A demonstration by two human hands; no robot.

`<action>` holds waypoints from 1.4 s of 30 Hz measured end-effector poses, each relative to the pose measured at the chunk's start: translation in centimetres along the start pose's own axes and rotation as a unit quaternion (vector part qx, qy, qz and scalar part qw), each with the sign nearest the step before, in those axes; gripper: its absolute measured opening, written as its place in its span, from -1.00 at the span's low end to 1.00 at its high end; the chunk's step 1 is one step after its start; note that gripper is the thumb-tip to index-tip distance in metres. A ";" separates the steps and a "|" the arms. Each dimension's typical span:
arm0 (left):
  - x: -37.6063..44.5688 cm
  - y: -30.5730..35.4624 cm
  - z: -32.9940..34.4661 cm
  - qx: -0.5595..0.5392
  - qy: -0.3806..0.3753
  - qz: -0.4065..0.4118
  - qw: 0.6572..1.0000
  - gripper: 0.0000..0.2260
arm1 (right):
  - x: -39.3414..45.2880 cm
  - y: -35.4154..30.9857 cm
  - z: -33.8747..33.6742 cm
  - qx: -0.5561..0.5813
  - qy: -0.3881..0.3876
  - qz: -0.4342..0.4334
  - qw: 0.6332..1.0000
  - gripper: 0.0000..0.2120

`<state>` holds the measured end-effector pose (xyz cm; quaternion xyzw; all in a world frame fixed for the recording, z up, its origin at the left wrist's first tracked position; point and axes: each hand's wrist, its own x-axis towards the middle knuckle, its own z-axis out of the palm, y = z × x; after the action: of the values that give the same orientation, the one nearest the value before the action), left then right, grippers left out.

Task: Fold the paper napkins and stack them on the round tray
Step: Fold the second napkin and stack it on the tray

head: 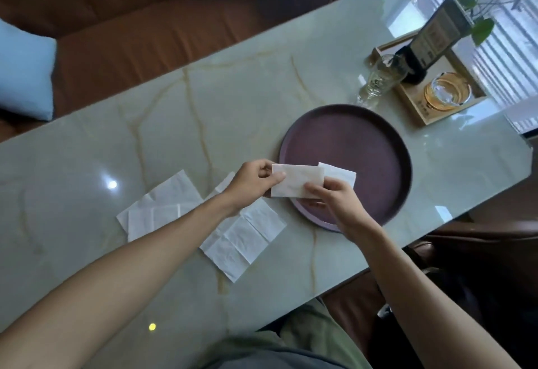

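Unfolded napkins (163,208) lie flat near the table's (262,83) near edge, left of centre; another opened one (244,237) sits just beside them, partly under the left forearm. Left hand (251,182) pinches the left end of the folded napkin (297,181), thumb on top; right hand (334,197) pinches its lower right corner. The piece is held over the near-left rim of the round tray (349,147), above a folded one (340,173) that looks already placed. My read: step is laying this one down. Square the edges to the lower piece first, lower it flat, release both pinches together so it doesn't skew. Surface is glossy pale marble, likely slippery for paper. Far right corner: tall glass (381,77), wooden box tray (428,86) holding a sign stand and glass dish. Brown sofa (145,19) beyond the far edge, blinds at right.
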<state>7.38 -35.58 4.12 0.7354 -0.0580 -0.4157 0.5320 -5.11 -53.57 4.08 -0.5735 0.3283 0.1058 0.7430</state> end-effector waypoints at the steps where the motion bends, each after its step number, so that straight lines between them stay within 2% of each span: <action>1: 0.8 -0.6 1.3 -0.031 0.014 -0.025 0.999 -0.84 | 0.2 0.5 -0.9 0.011 0.014 0.010 1.000 -0.85; 4: 3.1 -1.8 4.7 -0.074 0.040 -0.075 0.994 -0.85 | 1.3 1.8 -3.3 0.023 0.063 0.028 0.997 -0.84; 7: 5.3 -2.2 7.2 -0.058 0.049 -0.079 0.994 -0.95 | 2.9 2.8 -5.5 -0.012 0.141 0.047 0.989 -0.78; 10: 7.5 -2.2 9.0 -0.033 0.057 -0.072 0.995 -0.97 | 4.2 3.3 -7.0 -0.051 0.175 0.059 0.982 -0.78; 15: 10.8 -3.2 10.7 0.085 0.087 -0.046 0.991 -0.90 | 6.4 4.2 -8.9 -0.154 0.213 0.060 0.963 -0.65; 18: 11.9 -3.8 11.5 0.159 0.109 -0.024 0.981 -0.89 | 7.5 4.6 -9.4 -0.214 0.237 0.061 0.946 -0.75; 23: 12.5 -4.8 12.2 0.202 0.134 -0.013 0.970 -0.89 | 8.2 5.1 -9.4 -0.288 0.252 0.064 0.922 -0.84; 29: 12.6 -5.5 11.9 0.175 0.143 -0.009 0.974 -0.88 | 8.1 4.8 -9.3 -0.336 0.268 0.032 0.903 -0.74; 33: 12.4 -5.7 11.7 0.160 0.128 0.006 0.979 -0.91 | 7.9 4.8 -9.8 -0.336 0.266 0.029 0.903 -0.73; 38: 12.6 -5.8 11.7 0.181 0.126 -0.007 0.975 -0.85 | 7.8 5.5 -10.1 -0.320 0.247 0.052 0.913 -0.66; 42: 12.7 -5.7 11.7 0.200 0.127 -0.007 0.971 -0.86 | 7.7 5.9 -10.2 -0.327 0.256 0.063 0.907 -0.65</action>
<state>5.65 -48.45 -8.58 0.8742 -0.0666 -0.3023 0.3742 -6.16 -62.77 -6.49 -0.7700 0.4900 0.1033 0.3955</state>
